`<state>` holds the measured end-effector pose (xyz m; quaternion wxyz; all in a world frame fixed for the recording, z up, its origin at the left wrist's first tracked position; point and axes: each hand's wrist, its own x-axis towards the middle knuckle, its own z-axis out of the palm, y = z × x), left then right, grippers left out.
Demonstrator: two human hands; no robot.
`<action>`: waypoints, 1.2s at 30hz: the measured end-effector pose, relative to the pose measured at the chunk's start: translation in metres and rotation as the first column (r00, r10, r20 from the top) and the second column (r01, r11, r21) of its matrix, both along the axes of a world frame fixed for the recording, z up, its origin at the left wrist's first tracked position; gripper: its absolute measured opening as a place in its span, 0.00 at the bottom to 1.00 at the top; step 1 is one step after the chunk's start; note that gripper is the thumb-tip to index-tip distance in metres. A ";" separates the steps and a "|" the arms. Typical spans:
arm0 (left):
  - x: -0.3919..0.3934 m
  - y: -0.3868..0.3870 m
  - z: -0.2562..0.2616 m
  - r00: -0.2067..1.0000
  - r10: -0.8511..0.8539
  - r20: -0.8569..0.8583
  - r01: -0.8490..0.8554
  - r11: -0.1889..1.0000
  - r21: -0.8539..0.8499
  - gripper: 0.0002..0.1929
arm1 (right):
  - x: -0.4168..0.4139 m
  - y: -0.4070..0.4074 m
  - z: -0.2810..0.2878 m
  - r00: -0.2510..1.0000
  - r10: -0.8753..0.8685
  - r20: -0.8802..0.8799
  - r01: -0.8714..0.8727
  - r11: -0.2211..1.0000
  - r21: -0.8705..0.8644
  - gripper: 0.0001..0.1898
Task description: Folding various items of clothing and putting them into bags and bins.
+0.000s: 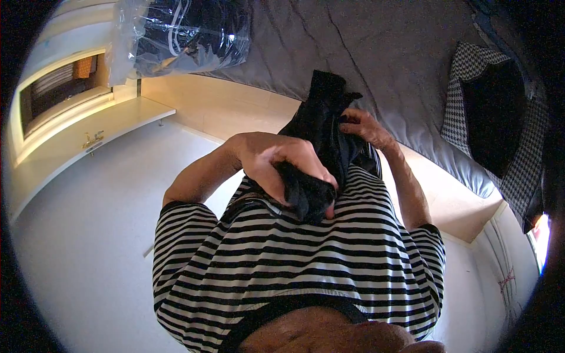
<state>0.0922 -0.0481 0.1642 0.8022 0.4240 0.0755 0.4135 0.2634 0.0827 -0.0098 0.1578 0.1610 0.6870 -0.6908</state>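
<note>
Close to my striped shirt (300, 251), my left hand (289, 165) is closed around a bunched piece of black fabric (304, 194). Its fingers curl over the cloth at waist height. Farther forward hangs a black garment (324, 119), its upper end lying against the grey bedcover. My right hand (364, 128) pinches the right edge of that garment, fingers bent and partly hidden by the folds. Whether the bunched fabric and the garment are one piece, I cannot tell.
A grey quilted cover (397, 53) spreads over a bed with a pale wooden side (220, 95). Clear plastic wrapping (190, 39) around dark contents lies at the upper left. A houndstooth-trimmed dark item (490, 114) drapes on the right. Beside the left wall runs a narrow ledge (132, 112).
</note>
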 end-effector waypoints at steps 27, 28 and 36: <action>0.007 -0.018 -0.036 0.242 0.496 -0.834 -0.784 0.607 0.133 0.14 | -0.002 -0.011 0.111 0.798 -0.324 -0.508 0.431 0.896 0.105 0.13; 0.006 -0.017 -0.034 0.244 0.497 -0.833 -0.785 0.606 0.131 0.14 | -0.002 -0.011 0.110 0.789 -0.356 -0.501 0.445 0.893 0.068 0.13; 0.005 -0.020 -0.030 0.253 0.465 -0.848 -0.716 0.679 0.159 0.15 | -0.015 -0.010 0.102 0.864 -0.407 -0.296 0.401 0.912 -0.081 0.12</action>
